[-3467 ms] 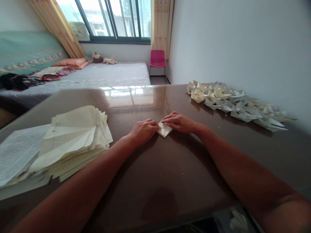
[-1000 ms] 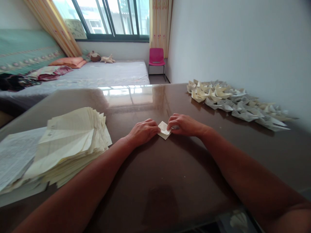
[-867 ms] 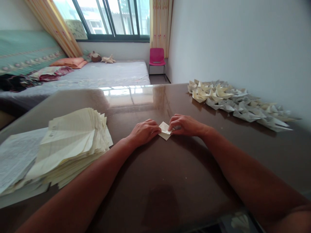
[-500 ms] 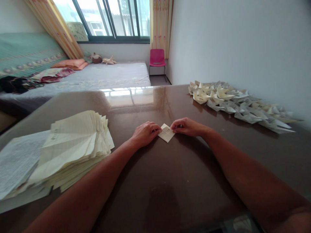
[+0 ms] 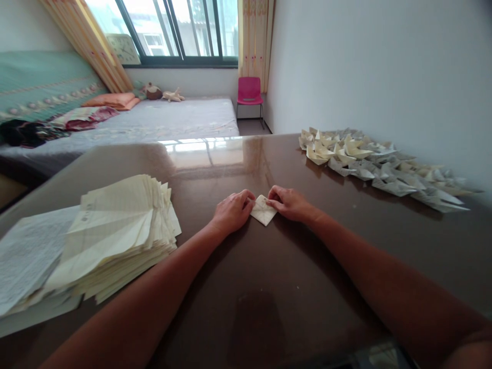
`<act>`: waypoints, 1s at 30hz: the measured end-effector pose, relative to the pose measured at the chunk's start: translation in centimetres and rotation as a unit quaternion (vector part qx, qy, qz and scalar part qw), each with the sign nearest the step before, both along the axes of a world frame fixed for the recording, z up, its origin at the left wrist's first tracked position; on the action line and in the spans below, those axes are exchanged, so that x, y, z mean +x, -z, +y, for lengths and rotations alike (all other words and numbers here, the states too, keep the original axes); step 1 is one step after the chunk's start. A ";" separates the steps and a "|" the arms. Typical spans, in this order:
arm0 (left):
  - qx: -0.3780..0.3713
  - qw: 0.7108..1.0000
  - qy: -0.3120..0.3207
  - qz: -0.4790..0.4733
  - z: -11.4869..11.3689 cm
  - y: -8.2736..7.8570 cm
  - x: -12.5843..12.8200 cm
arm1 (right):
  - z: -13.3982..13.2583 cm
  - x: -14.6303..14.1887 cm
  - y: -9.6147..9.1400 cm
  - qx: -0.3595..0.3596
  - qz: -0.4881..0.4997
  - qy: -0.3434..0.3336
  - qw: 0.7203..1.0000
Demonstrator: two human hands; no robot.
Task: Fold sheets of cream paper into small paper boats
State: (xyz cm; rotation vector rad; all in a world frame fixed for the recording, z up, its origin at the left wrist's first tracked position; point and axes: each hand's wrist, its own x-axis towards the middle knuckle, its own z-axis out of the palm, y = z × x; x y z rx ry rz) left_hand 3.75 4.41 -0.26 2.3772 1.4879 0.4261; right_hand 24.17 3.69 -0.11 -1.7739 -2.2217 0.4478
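Observation:
A small folded piece of paper (image 5: 264, 214), cream-coloured and diamond-shaped, lies on the brown table between my hands. My left hand (image 5: 234, 209) grips its left corner with thumb and fingers closed together. On the other side, my right hand (image 5: 289, 203) pinches the paper's upper right edge, the thumb lying over its face. Both forearms rest low over the table, reaching in from the near corners. The fingertips partly cover the paper's side corners.
A thick stack of cream paper sheets (image 5: 111, 225) sits at the left, beside printed sheets (image 5: 33, 251). Many folded paper boats (image 5: 357, 154) crowd the table's right side by the wall. Beyond the glossy table (image 5: 215, 179) are a bed (image 5: 184, 115) and a pink chair (image 5: 249, 91). A dark object (image 5: 376, 356) shows at the near edge.
My right hand has shifted slightly left and its thumb now lies further over the paper. My left fingers have lifted and curled a little more at the left corner.

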 end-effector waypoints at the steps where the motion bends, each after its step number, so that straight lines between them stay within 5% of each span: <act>1: 0.009 1.000 -0.003 0.008 -0.1 0.0 0.2 | -0.1 -0.2 0.0 0.005 -0.012 0.009 1.000; 13: 0.089 0.993 -0.005 0.083 -0.5 0.2 0.5 | -0.3 -0.3 0.2 0.042 -0.020 -0.007 0.999; 20: 0.175 0.962 0.196 0.068 -0.3 0.5 -0.2 | -0.1 0.0 0.6 0.068 0.010 -0.006 0.998; 30: 0.200 0.946 0.224 0.121 -0.3 0.4 -0.2 | 1.0 1.2 0.5 0.037 0.049 -0.094 0.994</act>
